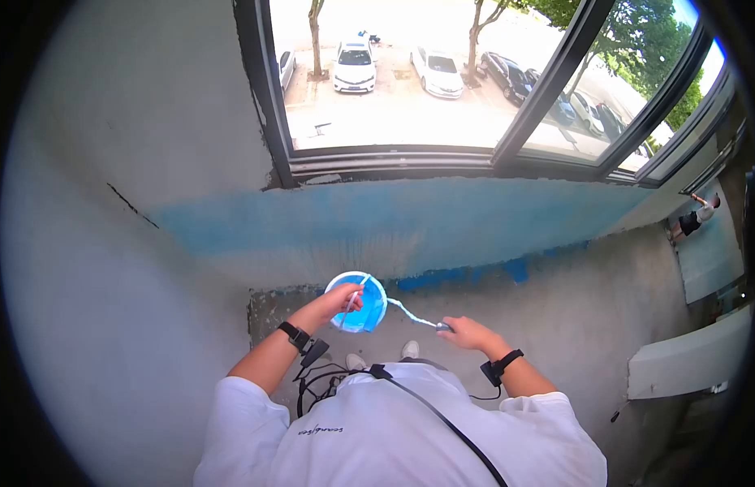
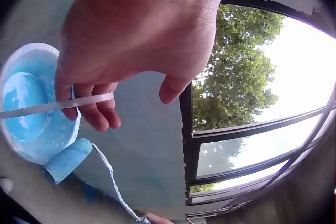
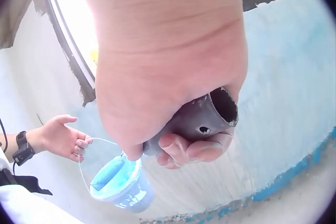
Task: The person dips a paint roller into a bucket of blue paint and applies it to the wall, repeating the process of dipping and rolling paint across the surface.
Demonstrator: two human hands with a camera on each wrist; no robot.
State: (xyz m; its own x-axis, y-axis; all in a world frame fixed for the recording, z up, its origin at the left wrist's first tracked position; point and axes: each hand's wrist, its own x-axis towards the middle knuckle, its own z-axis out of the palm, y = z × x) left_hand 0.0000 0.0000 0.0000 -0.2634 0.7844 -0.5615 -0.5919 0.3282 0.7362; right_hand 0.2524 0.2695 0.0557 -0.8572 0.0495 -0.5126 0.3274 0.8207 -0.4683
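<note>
My left hand [image 1: 337, 302] carries a white paint bucket [image 3: 135, 199] by its thin handle [image 2: 39, 108], which passes over the curled fingers; the thumb stays apart. Light-blue paint [image 2: 23, 106] lies inside and coats the inner wall. A paint roller's blue-soaked cover [image 2: 68, 161] is at the bucket's rim, overlapping the opening in the head view. Its paint-crusted rod [image 2: 116, 186] runs right to a grey hollow grip [image 3: 191, 119]. Around that grip wrap the fingers of my right hand [image 1: 472, 334], with the open grip end poking out.
Ahead stands a wall [image 1: 475, 207] partly painted light blue, below a dark window frame [image 1: 394, 159]. Darker blue paint [image 1: 475, 274] marks its foot. A plain grey wall [image 1: 110, 284] rises at left. Another person [image 1: 699, 217] works far right, beyond a white ledge [image 1: 686, 357].
</note>
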